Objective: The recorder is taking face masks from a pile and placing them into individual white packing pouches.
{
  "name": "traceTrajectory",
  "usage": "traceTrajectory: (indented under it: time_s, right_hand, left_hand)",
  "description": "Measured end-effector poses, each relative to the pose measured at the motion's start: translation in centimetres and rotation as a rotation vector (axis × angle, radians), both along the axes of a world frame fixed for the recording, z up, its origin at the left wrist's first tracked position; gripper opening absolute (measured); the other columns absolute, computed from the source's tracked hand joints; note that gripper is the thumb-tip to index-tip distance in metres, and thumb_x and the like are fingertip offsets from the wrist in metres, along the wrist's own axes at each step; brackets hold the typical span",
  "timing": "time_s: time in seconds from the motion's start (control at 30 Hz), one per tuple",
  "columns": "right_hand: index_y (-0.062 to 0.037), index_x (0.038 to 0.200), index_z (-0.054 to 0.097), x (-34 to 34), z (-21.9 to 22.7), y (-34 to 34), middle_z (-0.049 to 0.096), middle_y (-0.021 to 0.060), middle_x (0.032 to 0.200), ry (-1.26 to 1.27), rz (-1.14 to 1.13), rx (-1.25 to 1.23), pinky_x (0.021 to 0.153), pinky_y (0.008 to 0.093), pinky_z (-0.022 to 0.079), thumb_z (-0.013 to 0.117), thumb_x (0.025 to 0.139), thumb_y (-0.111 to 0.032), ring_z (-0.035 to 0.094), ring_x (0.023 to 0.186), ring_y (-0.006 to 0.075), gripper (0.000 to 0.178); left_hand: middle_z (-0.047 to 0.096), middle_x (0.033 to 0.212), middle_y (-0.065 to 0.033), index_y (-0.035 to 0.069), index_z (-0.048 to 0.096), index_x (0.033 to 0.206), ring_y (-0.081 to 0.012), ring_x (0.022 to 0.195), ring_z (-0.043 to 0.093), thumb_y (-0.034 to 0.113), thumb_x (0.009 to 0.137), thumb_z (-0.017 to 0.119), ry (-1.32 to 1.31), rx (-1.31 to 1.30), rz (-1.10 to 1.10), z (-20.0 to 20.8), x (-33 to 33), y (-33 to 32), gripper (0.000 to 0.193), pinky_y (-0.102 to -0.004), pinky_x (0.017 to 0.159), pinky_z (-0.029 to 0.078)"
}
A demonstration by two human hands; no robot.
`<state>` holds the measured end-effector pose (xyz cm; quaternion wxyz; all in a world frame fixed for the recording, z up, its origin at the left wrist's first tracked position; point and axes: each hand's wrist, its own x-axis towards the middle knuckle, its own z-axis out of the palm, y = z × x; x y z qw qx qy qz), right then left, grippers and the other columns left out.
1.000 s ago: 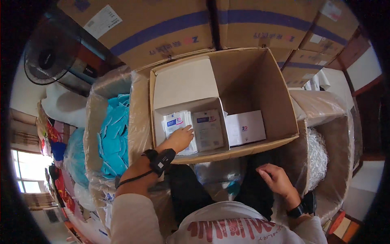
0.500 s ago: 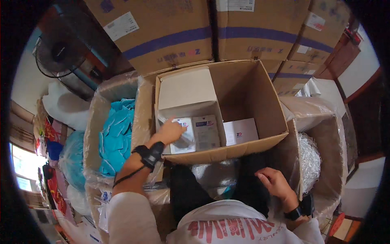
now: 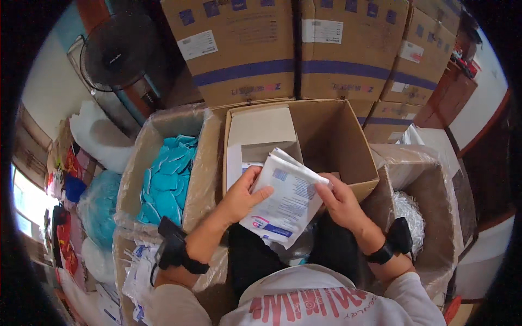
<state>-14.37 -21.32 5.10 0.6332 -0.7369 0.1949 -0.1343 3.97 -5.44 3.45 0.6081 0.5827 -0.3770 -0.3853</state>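
A flat white printed packet (image 3: 283,198) with a blue band and a small red mark is held up over my lap. More than one layer shows along its upper edge; I cannot tell if it is one packet or several. My left hand (image 3: 241,196) is closed on its left side, thumb on top. At the upper right corner my right hand (image 3: 343,202) grips it. Just behind, an open carton (image 3: 365,157) holds a smaller white box (image 3: 261,124), whose contents are mostly hidden by the packet.
To the left, a plastic-lined carton (image 3: 128,174) holds turquoise pads (image 3: 166,182); white packets (image 3: 138,282) lie below it. On the right, a lined carton (image 3: 440,217) contains a silvery white bundle (image 3: 408,223). Stacked cartons (image 3: 242,51) and a fan (image 3: 117,54) stand behind.
My left hand has come out of the small box and back toward me with the white packet. My right hand has risen from beside my lap and taken hold of the packet too.
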Motion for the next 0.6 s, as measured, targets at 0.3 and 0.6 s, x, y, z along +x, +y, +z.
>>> traceTrajectory:
  time_s: [0.3, 0.6]
  right_hand:
    - [-0.0008, 0.107, 0.05, -2.7, -3.7, 2.7, 0.056, 0.0043, 0.087, 0.029, 0.202, -0.016, 0.07, 0.0251, 0.044, 0.051, 0.089, -0.019, 0.051, 0.079, 0.0108, 0.026]
    - [-0.002, 0.089, 0.056, -0.2, 1.8, 2.0, 0.058, 0.0198, 0.074, 0.137, 0.713, -0.659, 0.061, 0.0402, 0.043, 0.053, 0.085, -0.033, 0.054, 0.068, 0.0377, 0.032]
  left_hand:
    - [0.059, 0.077, -0.009, 0.007, 0.055, 0.092, -0.0185, 0.075, 0.058, 0.025, 0.083, 0.058, -0.499, 0.263, 0.106, 0.6, -3.1, 2.7, 0.021, -0.0302, 0.068, 0.044]
    - [0.059, 0.079, -0.0139, 0.008, 0.056, 0.088, -0.0336, 0.077, 0.057, 0.029, 0.085, 0.05, -0.973, 0.201, -0.351, 2.4, -5.1, 3.4, 0.021, -0.0412, 0.064, 0.044]
